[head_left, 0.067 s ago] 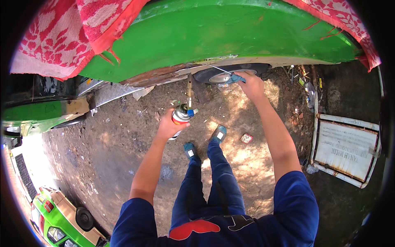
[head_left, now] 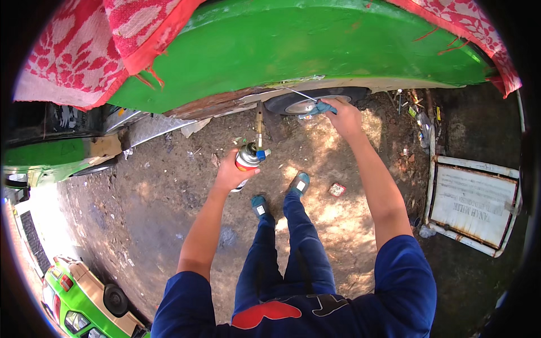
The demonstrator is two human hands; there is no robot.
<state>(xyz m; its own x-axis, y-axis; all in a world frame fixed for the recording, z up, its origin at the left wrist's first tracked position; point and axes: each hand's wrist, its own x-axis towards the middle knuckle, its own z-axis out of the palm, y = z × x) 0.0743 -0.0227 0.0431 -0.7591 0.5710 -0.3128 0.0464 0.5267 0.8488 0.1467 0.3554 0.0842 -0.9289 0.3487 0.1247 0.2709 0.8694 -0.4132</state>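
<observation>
My left hand (head_left: 228,174) is wrapped round a gas canister (head_left: 246,158) fitted with a blow torch head (head_left: 260,132). Its brass-coloured nozzle points away from me, toward the lower edge of the green vehicle panel (head_left: 304,48). A blue knob (head_left: 261,154) sits at the torch's base. Farther right, my right hand (head_left: 343,115) grips a thin metal rod (head_left: 300,94) by a blue cloth or handle (head_left: 323,107). The rod's far end reaches the panel's scraped lower edge (head_left: 270,89). No flame can be made out at the nozzle.
Behind the rod is a vehicle wheel (head_left: 296,106). Red-and-white patterned cloths (head_left: 73,56) drape over the vehicle. A framed white sign (head_left: 473,203) lies at the right. A small box (head_left: 337,189) rests on the dirt ground near my shoes. Another green vehicle (head_left: 84,298) stands lower left.
</observation>
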